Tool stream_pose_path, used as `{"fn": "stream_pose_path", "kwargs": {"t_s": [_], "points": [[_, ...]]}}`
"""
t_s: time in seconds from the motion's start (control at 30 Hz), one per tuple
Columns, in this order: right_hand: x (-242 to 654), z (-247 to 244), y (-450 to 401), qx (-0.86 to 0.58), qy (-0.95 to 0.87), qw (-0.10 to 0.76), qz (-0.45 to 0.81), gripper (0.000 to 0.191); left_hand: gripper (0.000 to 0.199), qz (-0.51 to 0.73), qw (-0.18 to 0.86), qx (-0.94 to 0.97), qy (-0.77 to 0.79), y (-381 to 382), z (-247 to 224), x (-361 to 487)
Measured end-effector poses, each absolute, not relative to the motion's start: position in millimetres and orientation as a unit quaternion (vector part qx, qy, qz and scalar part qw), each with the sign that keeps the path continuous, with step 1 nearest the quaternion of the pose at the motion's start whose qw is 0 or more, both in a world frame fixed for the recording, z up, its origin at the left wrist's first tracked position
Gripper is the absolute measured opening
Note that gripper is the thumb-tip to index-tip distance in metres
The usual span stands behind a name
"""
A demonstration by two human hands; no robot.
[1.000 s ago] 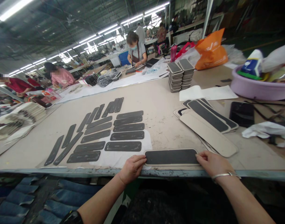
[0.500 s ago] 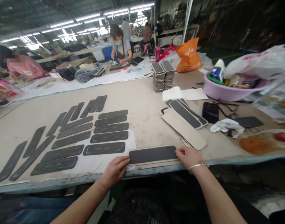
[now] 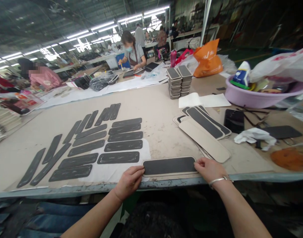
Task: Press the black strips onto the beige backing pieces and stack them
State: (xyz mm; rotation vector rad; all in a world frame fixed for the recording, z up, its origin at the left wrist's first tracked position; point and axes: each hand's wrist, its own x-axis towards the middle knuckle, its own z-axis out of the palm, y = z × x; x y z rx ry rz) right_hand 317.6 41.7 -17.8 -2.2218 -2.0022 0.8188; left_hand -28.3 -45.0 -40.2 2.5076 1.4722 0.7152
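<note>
A long dark grey panel with rounded corners and a pale border lies at the table's front edge. My left hand pinches its left end between thumb and fingers. At the other end, my right hand, with a bracelet at the wrist, grips the right corner. Left of the panel, several glossy dark strips lie in rows, some on a white sheet. Behind my right hand is a loose fanned pile of similar panels, with a beige backing piece on top.
Two stacks of small panels stand farther back, near an orange bag. On the right are a purple basin with a bottle, a black phone and crumpled tissue. Across the table a masked person works with a brush.
The camera view has turned slightly left, so everything sits farther right in the picture. Both hands keep the same hold on the panel, which stays at the table edge.
</note>
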Motion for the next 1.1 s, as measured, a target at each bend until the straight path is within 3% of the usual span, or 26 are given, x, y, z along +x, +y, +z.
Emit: {"fn": "stream_pose_path", "kwargs": {"t_s": [0.23, 1.1], "points": [[322.2, -24.8, 44.1, -0.705, -0.653, -0.006, 0.276, 0.025, 0.029, 0.227, 0.079, 0.827, 0.508, -46.9, -40.0, -25.6], [320.0, -18.2, 40.6, -0.713, -0.643, 0.07, 0.27, 0.022, 0.024, 0.219, 0.067, 0.836, 0.499, -43.1, -46.1, -30.7]]}}
